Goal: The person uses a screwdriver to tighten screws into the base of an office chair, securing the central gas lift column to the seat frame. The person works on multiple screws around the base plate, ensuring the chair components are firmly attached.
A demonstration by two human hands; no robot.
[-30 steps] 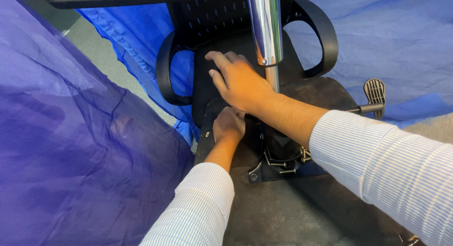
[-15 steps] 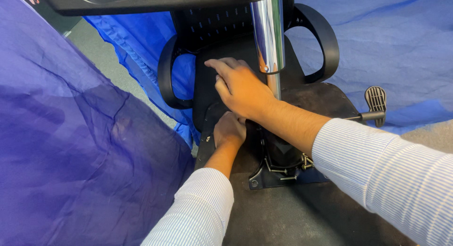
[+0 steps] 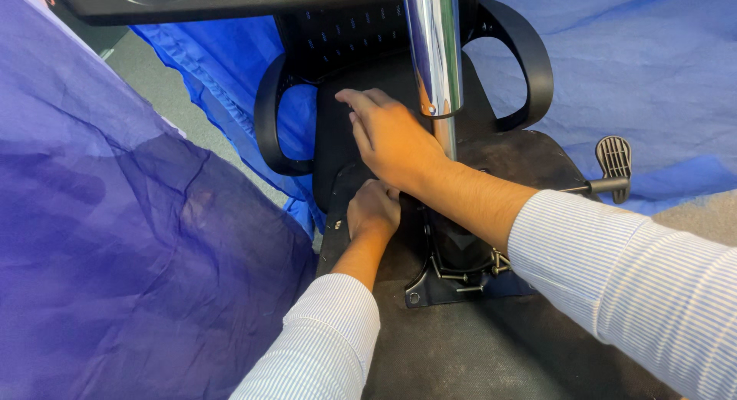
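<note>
**Two hands on an upturned chair**

Both hands were down on the underside of the chair, which lay tipped over on blue sheets [image 3: 652, 77]. I had the right hand [image 3: 395, 139] spread flat, fingers released and straight, pressed on the black backrest bar [image 3: 330, 154] just beside the chrome column [image 3: 434, 54]. I judged that flat press was there to steady the back piece against the seat while the other hand worked. My left hand [image 3: 374, 208] sat lower, partly under the right forearm, curled at the joint where the bar met the seat bottom [image 3: 491, 346]. Its fingers were hidden, so I could not tell whether it gripped anything or merely pushed.

Close by the left hand, the metal tilt plate [image 3: 453, 269] was fixed to the seat bottom, with the column rising out of it toward the camera. A lever [image 3: 610, 166] with a ribbed paddle stuck out to the right, well apart from both hands. Armrests [image 3: 530, 62] looped up on either side of the backrest.

No container showed anywhere in view; a purple sheet [image 3: 130, 239] covered the left side, and what lay under it I could not see.
</note>
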